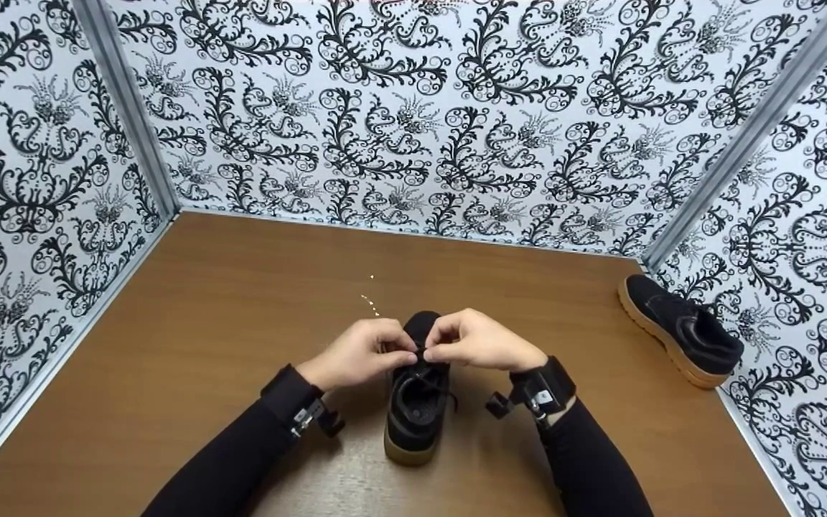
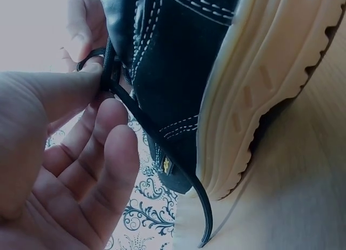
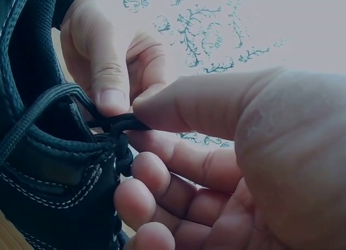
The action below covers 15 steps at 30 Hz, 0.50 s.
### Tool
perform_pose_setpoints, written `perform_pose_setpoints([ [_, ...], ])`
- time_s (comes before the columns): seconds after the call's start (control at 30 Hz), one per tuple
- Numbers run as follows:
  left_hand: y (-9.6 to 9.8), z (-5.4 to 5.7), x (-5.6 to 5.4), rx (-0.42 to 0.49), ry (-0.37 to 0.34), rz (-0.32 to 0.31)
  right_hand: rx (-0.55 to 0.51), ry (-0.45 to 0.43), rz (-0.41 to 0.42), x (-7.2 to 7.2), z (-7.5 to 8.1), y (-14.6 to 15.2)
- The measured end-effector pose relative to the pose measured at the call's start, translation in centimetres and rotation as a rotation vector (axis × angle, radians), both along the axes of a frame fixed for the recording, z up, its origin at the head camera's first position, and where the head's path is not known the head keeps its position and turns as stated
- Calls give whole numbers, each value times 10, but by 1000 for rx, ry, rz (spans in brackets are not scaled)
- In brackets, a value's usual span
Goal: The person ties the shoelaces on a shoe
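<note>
A black shoe (image 1: pixel 413 424) with a tan sole stands upright on the table, its heel toward me and its toe away. Over its front, both hands meet at the lacing. The left hand (image 1: pixel 363 352) pinches the black shoelace (image 2: pixel 141 117) between thumb and forefinger, and one lace end hangs down the shoe's side. From the other side, the right hand (image 1: pixel 482 341) pinches a part of the lace (image 3: pixel 132 122) between thumb and index finger. Its other fingers curl loosely near the eyelets. A lace loop trails over the shoe's opening in the right wrist view.
A second black shoe (image 1: pixel 679 330) with a tan sole lies at the right, close to the side wall. Patterned panels (image 1: pixel 399 129) with grey metal posts enclose the brown wooden table (image 1: pixel 241 301) at the back and both sides. Small light spots show beyond the left hand.
</note>
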State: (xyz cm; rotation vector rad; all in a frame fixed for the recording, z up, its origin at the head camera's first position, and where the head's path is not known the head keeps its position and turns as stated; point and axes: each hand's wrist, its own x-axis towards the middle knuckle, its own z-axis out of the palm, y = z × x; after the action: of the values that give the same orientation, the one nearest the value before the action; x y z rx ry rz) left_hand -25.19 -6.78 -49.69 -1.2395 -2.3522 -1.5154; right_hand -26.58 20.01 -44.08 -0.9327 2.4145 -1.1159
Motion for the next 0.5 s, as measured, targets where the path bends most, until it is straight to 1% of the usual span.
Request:
perform_pose_setpoints([
  [0.07, 0, 0, 0, 0, 3, -3, 4, 5, 10, 0, 2, 1],
  [0.17, 0, 1, 0, -5, -11, -6, 19, 2, 28, 0, 4, 3],
  [0.3, 0, 1, 0, -13, -12, -8, 75, -1, 76, 1, 6, 5],
  [0.4, 0, 0, 0, -12, 1, -5, 125, 24, 112, 3, 8, 5],
  [0.5, 0, 0, 2, -14, 1, 4, 163, 63, 127, 8, 10, 3],
])
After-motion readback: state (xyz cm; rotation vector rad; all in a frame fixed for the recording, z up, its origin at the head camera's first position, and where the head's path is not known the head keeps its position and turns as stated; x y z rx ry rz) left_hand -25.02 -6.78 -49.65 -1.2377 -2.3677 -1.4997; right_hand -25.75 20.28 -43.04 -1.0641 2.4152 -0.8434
